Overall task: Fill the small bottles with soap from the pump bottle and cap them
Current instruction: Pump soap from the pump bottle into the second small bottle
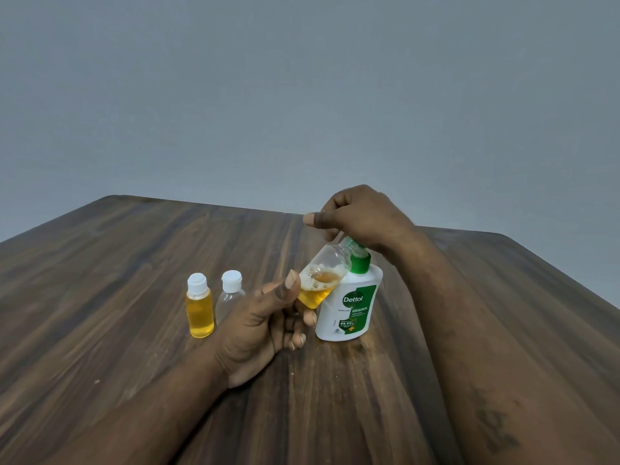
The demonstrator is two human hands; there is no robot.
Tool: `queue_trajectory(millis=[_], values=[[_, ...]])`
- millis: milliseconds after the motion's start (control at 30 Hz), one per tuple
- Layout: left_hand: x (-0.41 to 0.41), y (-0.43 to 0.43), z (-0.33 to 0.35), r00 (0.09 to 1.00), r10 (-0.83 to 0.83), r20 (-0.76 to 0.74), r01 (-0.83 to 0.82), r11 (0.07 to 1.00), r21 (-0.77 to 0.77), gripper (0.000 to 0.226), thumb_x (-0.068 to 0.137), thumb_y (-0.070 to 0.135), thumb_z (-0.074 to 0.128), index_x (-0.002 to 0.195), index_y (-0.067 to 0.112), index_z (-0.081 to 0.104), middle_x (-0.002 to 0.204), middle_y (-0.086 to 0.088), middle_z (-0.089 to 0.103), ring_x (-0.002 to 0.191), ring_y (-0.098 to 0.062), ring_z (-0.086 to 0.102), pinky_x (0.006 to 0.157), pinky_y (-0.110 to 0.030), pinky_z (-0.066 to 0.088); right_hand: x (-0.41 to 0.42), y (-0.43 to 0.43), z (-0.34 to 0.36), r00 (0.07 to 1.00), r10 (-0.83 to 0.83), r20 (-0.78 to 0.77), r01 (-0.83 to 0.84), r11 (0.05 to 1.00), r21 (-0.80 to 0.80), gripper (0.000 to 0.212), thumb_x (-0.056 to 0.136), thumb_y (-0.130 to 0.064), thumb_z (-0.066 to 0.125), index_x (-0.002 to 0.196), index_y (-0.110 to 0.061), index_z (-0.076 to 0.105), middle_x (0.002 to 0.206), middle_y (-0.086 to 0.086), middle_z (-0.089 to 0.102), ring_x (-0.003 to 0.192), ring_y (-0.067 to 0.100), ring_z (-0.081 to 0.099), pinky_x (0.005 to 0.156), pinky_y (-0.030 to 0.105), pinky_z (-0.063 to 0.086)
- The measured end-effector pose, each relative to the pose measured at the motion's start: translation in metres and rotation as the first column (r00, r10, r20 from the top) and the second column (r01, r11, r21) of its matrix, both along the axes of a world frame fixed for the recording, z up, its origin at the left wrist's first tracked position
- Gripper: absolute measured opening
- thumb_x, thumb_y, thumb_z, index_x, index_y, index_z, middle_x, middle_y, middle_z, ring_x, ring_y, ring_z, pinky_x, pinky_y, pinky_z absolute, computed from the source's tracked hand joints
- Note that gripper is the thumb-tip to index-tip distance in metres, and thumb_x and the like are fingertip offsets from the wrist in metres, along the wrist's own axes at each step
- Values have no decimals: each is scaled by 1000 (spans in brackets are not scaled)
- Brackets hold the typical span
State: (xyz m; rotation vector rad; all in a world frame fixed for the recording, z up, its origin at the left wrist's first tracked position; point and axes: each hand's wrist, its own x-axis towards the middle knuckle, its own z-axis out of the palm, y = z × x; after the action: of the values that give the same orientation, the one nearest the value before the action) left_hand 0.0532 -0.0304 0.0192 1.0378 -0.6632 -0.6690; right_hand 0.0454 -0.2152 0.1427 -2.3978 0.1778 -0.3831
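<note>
Left hand point(265, 317) is gripping the uncapped small bottle point(322, 276), thumb on the near side, fingers curling beneath. The bottle is leaning up toward the right, with its neck meeting the pump spout just under the other hand. Amber soap is pooling in its lower end, roughly a third full, with bubbles sitting on top. The rest is showing clear.

Right hand point(359, 216) is sitting on top of the pump bottle point(349, 303), fingers curling down over the pump head, thumb sticking out to the left. The hand is hiding the head itself, and the green collar point(360, 263) is showing below it.

The pump bottle is standing upright on the wooden table point(134, 263). White body, green label reading "Dettol", "ORIGINAL", "99.99%"; the smaller print is too fine to read.

Left of the gripping hand, two more are standing upright, just beside each other. The full small bottle point(199, 307) is holding amber soap nearly to its shoulder, white cap on. The clear small bottle point(229, 293) is showing no soap, its white cap on, its lower part hiding behind the left hand.
</note>
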Motion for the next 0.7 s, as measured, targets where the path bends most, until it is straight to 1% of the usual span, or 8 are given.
queue_trajectory(millis=[100, 167, 233, 333, 367, 467, 600, 700], values=[[1, 0, -1, 1000, 17, -16, -17, 1000, 14, 54, 64, 70, 85, 77, 19, 73, 75, -10, 64, 58, -17, 54, 53, -25, 46, 2, -3, -6, 985, 5, -174, 1, 999, 36, 33, 86, -47, 80, 84, -14, 75, 86, -2, 71, 82, 19, 64, 73, 33, 48], [1, 0, -2, 1000, 23, -19, -23, 1000, 21, 54, 63, 71, 85, 76, 19, 73, 74, -9, 63, 58, -16, 54, 53, -25, 46, 2, -5, -9, 975, 11, -220, 13, 994, 106, 33, 84, -47, 82, 88, -14, 78, 89, -1, 71, 79, 17, 63, 68, 30, 44], [1, 0, -1, 999, 26, -19, -25, 999, 22, 55, 63, 71, 85, 76, 19, 73, 74, -9, 63, 58, -16, 54, 53, -25, 46, 1, -5, -8, 977, 22, -214, 6, 992, 128, 33, 84, -47, 82, 85, -14, 77, 84, -3, 69, 74, 15, 61, 66, 29, 43], [0, 0, -1, 1000, 6, -17, -6, 1000, 16, 53, 64, 70, 84, 77, 20, 74, 76, -9, 64, 59, -16, 54, 53, -25, 48, 2, -3, -4, 993, 21, -119, -14, 998, 58, 36, 87, -48, 79, 74, -16, 72, 74, -6, 69, 72, 15, 61, 74, 34, 50], [0, 0, 0, 1000, 0, -16, 0, 1000, 13, 53, 64, 70, 84, 78, 20, 75, 77, -9, 64, 59, -16, 54, 54, -25, 48, 2, -2, -3, 998, 5, -67, -3, 1000, 27, 38, 87, -49, 78, 73, -14, 71, 73, -6, 71, 74, 15, 63, 76, 35, 52], [0, 0, 1, 1000, -6, -12, 6, 1000, 11, 54, 63, 71, 84, 81, 21, 76, 78, -9, 65, 60, -16, 55, 54, -25, 48, 1, -1, -1, 998, -39, 39, 37, 998, 42, 38, 86, -49, 80, 81, -13, 72, 74, -6, 76, 77, 12, 68, 70, 30, 50], [0, 0, 1, 1000, -2, -10, 2, 1000, 6, 53, 63, 70, 85, 79, 20, 75, 76, -9, 65, 58, -16, 55, 53, -24, 48, 2, -1, -3, 996, -8, -84, 11, 999, 32, 37, 86, -50, 79, 80, -14, 75, 78, -6, 73, 80, 17, 67, 75, 34, 52], [1, 0, -1, 1000, 10, -24, -10, 1000, 18, 55, 61, 71, 86, 77, 20, 74, 74, -9, 64, 57, -15, 55, 52, -23, 48, 2, -4, -9, 981, -2, -196, 31, 989, 143, 39, 82, -50, 82, 93, -13, 81, 88, -3, 74, 82, 16, 67, 69, 30, 47]])
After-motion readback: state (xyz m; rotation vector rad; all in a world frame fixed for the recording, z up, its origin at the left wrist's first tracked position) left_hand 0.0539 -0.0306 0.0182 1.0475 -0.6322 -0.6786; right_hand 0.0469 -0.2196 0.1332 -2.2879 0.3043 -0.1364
